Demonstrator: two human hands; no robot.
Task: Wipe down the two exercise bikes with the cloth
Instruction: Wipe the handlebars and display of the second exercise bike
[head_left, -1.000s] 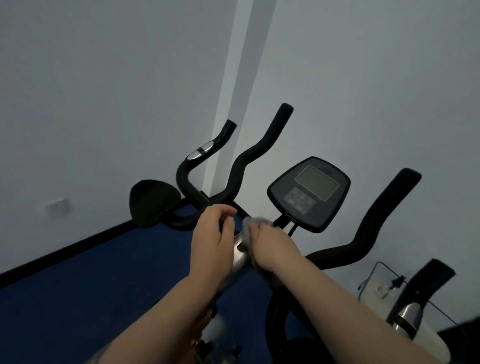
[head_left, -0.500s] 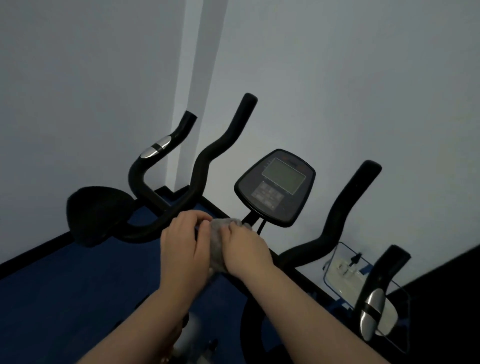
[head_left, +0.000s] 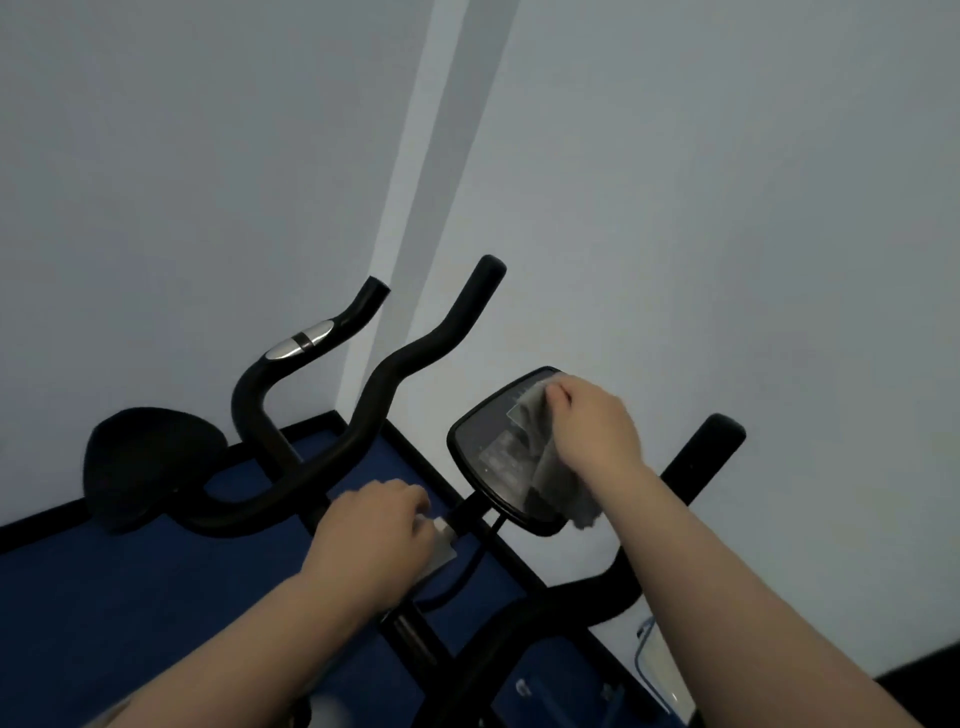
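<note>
The near exercise bike has black handlebars (head_left: 395, 374) and a dark console (head_left: 483, 447) on a stem. My right hand (head_left: 592, 431) grips a grey cloth (head_left: 550, 467) and holds it against the console's screen; the cloth hangs down over the console's right side. My left hand (head_left: 374, 540) is curled round the silver top of the bike's centre post (head_left: 444, 545), just below the console. A second bike's black saddle (head_left: 150, 462) and handlebar with a silver sensor (head_left: 301, 343) stand behind on the left.
Pale walls meet in a corner straight ahead, close behind the bikes. Blue floor (head_left: 130, 613) with a black skirting strip lies below. A clear holder (head_left: 660, 670) shows at the lower right beside the near bike's right handlebar (head_left: 701, 457).
My right hand has lifted the cloth from the centre post up onto the console screen. My left hand has stayed on the post. The camera has tilted upward.
</note>
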